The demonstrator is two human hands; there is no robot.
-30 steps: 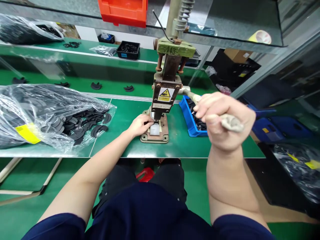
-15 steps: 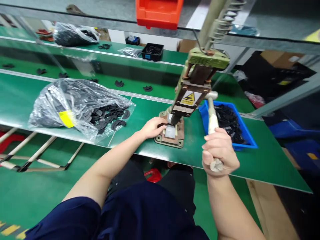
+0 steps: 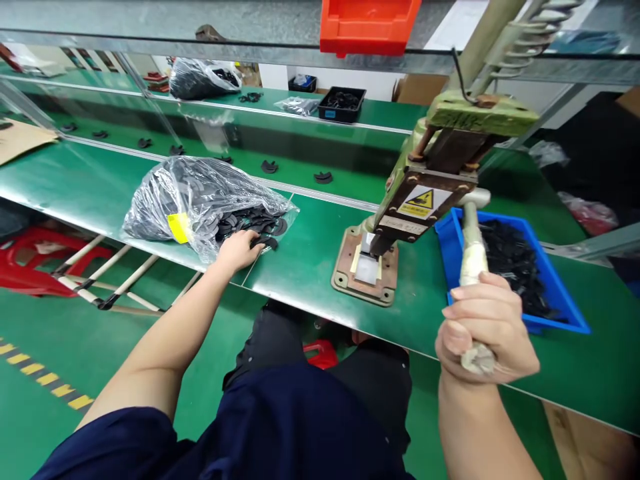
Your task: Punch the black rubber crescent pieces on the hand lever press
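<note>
My left hand [image 3: 237,251] is at the mouth of a clear plastic bag [image 3: 165,193] full of black curved parts. Its fingers are closed on one black curved part [image 3: 266,242], partly hidden by the hand. My right hand [image 3: 490,327] is wrapped round the pale, taped lever handle [image 3: 473,250] of a green hand press [image 3: 425,180]. Under the press ram [image 3: 384,241] lies a base plate [image 3: 345,267] with a light metal block [image 3: 367,270] on it. Whether a part sits under the ram I cannot tell.
A blue bin [image 3: 560,300] of black parts stands right of the press. Behind, several curved parts lie along a green strip [image 3: 295,175]. A shelf edge [image 3: 280,53] with a red bin [image 3: 370,27] crosses above. A black tray [image 3: 341,105] stands farther back.
My left hand has moved left from the press base to the bag's mouth and closed on a curved part. My right hand still grips the lever. The view has shifted left.
</note>
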